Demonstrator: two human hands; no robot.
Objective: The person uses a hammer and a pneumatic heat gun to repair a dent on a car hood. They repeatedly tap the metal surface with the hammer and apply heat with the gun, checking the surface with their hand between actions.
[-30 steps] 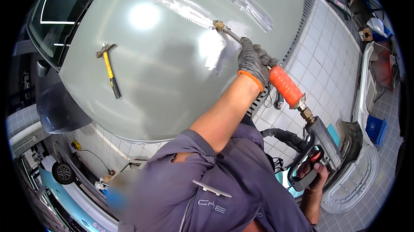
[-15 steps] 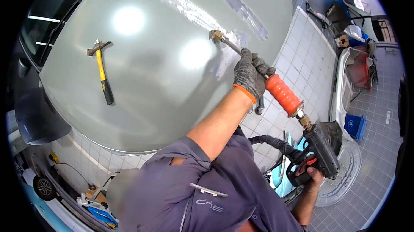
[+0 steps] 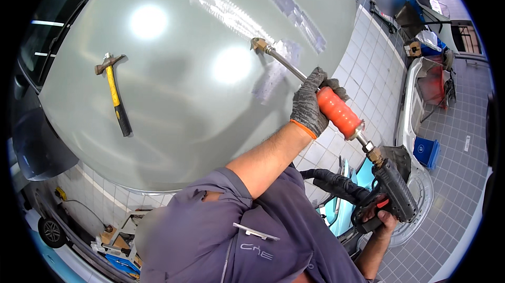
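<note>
My left hand [image 3: 311,101], in a grey knit glove with an orange cuff, is closed around the front end of the red ribbed sliding weight of a slide hammer dent puller [image 3: 339,112]. Ahead of it the thin metal rod ends in a brass-coloured tip [image 3: 259,46] at the pale grey-green car hood [image 3: 173,78], by a shiny bare-metal patch; whether it touches, I cannot tell. My bare right hand [image 3: 386,221] is wrapped round the black pistol grip at the rear, close to a red trigger. On the hood lies a hammer [image 3: 114,96] with a yellow and black handle.
A thick black cable [image 3: 334,179] runs from the pistol grip toward my body. To the right stand a pale car body panel [image 3: 409,104] and a blue bin [image 3: 426,152]. A cart with boxes [image 3: 123,243] and a car wheel [image 3: 51,231] are at lower left.
My left hand has moved back from the rod onto the front of the red weight. The view has shifted slightly. My right hand keeps its grip.
</note>
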